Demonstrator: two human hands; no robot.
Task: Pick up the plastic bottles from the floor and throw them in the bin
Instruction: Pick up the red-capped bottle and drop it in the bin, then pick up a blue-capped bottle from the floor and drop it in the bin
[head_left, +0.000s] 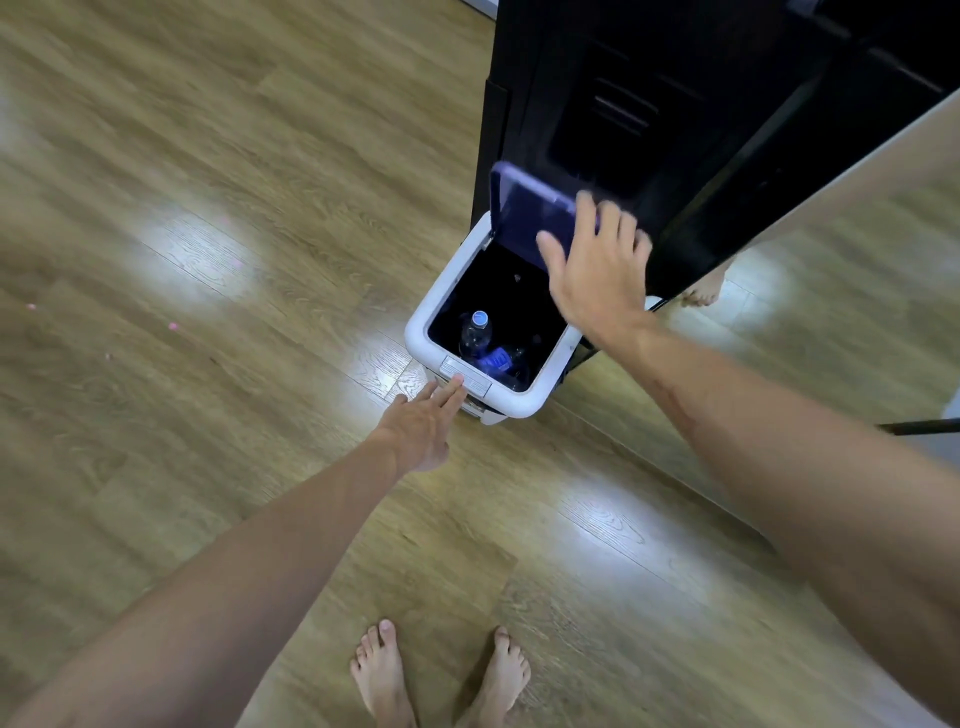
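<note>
Floor (218, 270) of wood-look planks, glare patches across it. Black cabinet (691, 119) at upper right, mirror panel (857, 249) leaning beside it. White bin (422, 332) on the floor against the cabinet's foot, purple lid (524, 208) raised. Right hand (597, 270) over the bin's far side, fingers straight and spread, fingertips at the lid's edge; blurred, so actual contact hard to judge, possibly just touching. Left hand (423, 423) reaching low to the bin's near rim, fingers straight and together, tips resting on the grey latch plate (466, 378), holding nothing. Bare feet (441, 675) on the planks at bottom centre. Inside the dark bin, two plastic bottles (475, 332): one clear with a blue cap, standing tilted near the front wall, another with a blue label lying just beside it. Small pink specks (173, 326) on the floor at left.
</note>
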